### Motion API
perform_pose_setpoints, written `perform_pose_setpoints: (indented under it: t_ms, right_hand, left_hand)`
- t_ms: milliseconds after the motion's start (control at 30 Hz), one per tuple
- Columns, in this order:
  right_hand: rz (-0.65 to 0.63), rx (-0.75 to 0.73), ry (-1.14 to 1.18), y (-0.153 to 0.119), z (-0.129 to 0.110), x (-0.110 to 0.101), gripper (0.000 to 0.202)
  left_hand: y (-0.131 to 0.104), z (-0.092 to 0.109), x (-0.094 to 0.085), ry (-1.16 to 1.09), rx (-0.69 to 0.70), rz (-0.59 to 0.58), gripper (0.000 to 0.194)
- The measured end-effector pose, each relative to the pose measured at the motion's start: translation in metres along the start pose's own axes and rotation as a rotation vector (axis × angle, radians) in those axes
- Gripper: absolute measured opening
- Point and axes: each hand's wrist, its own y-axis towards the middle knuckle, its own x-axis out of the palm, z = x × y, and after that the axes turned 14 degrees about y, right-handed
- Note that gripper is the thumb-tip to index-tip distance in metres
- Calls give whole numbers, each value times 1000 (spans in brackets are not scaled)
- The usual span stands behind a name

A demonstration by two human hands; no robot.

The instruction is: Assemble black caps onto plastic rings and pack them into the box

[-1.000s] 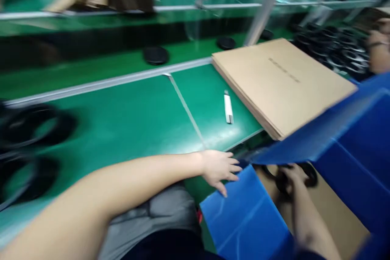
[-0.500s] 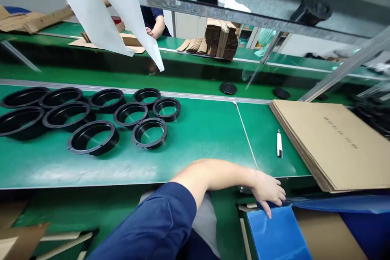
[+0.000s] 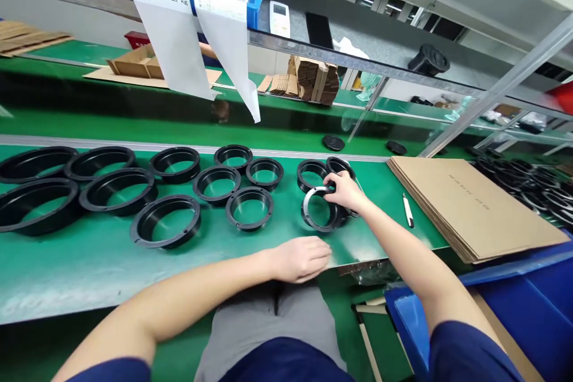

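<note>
Lap / near edge: grey trousers (image 3: 273,322) showing below the green bench mat (image 3: 89,262); blue crate (image 3: 523,310) sitting low at the right, w/ brown card lining inside.
Left hand (image 3: 299,258): resting palm-down on the mat's front edge, fingers loosely curled, gripping nothing.
Right hand (image 3: 344,191): reaching over the mat, fingertips pinching the far rim of a black flanged ring (image 3: 320,210); rest of the ring is lying on the mat, maybe tipped a bit toward the hand, can't tell for sure.
Held ring, look: black moulded plastic, round, open centre, flat flange catching light so it's reading pale grey, small screw holes around the flange.
Its place: right of centre on the mat, just beside two more small rings (image 3: 313,172) behind it, apart from the main group.
Risk: pinch is sitting on one edge only, so the ring could be slipping or swinging out if lifted fast; could also be knocking the two neighbours, they're that close.
Mid bench: small rings (image 3: 249,208) in loose rows, larger rings (image 3: 119,188) further left; white pen (image 3: 407,210) lying near a stack of flat cardboard sheets (image 3: 470,206).
Far: conveyor strip w/ two black caps (image 3: 333,142); hanging paper labels (image 3: 179,30) from a blue bin on the shelf; folded cartons (image 3: 313,79) on the next bench.
</note>
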Motion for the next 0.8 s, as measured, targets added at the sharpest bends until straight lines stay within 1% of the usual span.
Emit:
perform_pose_setpoints:
  t_ms: [67, 133, 167, 200, 233, 300, 367, 433, 500, 567, 633, 700, 800]
  right_hand:
    - [-14, 26, -14, 18, -10, 14, 47]
    - [-29, 49, -35, 28, -10, 20, 65]
    - [-35, 62, -48, 30, -7, 20, 73]
    - [-40, 78, -62, 31, -1, 18, 76]
    - [-43, 95, -77, 31, 5, 16, 73]
    - [-41, 131, -107, 26, 21, 8, 57]
    - [-18, 163, -136, 19, 36, -1, 48]
    - [37, 188, -163, 15, 46, -11, 46]
    - [116, 194, -183, 19, 49, -20, 49]
    - [189, 164, -184, 35, 45, -25, 49]
    - [197, 94, -159, 61, 33, -22, 44]
    - [114, 11, -108, 91, 19, -10, 36]
    - [-64, -63, -32, 128, 1, 18, 25]
  left_hand:
    - [-32, 2, -22, 32, -49, -5, 18]
    - [-56, 4, -37, 38, -87, -27, 18]
    - [-64, 4, -43, 35, -105, -35, 19]
    - [-70, 4, -47, 28, -125, -36, 20]
    - [-74, 4, -49, 15, -148, -28, 21]
    - [-77, 2, -52, -26, -203, -5, 21]
    - [-75, -1, -52, -80, -262, 21, 22]
    - [-73, -3, -52, -120, -313, 28, 24]
    - [-72, -4, -52, -135, -356, 22, 26]
    - [-72, -6, -53, -138, -390, 16, 25]
    - [-71, -7, -54, -141, -418, 24, 25]
    - [-70, -8, -56, -150, -447, 34, 25]
    - [-70, -10, -60, -167, -496, 55, 27]
